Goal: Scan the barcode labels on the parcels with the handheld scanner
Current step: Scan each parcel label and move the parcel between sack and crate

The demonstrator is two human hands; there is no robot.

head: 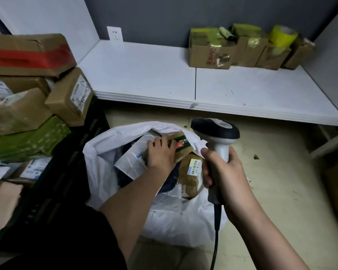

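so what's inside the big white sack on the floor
Inside the white plastic sack: a brown cardboard parcel with a green band under the left hand, a clear plastic mailer, and a brown paper parcel with a barcode label. Anything deeper is covered.
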